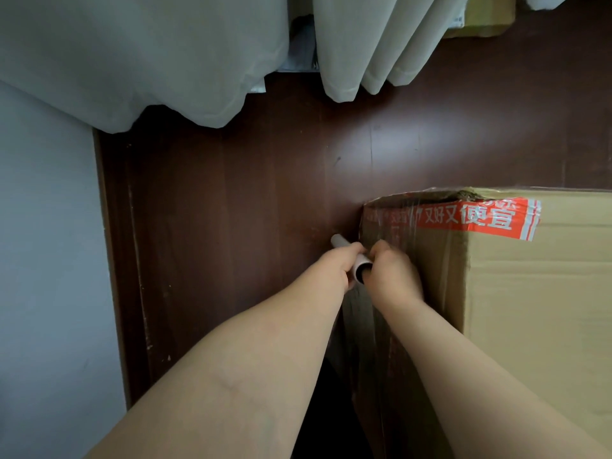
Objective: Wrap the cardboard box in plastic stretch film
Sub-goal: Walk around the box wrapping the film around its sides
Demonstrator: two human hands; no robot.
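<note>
A large brown cardboard box (536, 293) with a strip of red printed tape near its top edge stands on the floor at the right. Clear stretch film (390, 226) clings to its left side. Beside that side I hold a pale stretch-film roll (341, 242) with both hands. My left hand (334, 265) grips the roll around its middle. My right hand (392, 274) holds the near end, with a finger pushed into the core. Film hangs down below the roll, along the box's left face.
The dark brown wooden floor (248, 200) stretches ahead and left. Pale curtains (149, 61) hang down at the top. A light wall (46, 260) with a dark skirting runs along the left. More cardboard (480, 18) lies at the top right.
</note>
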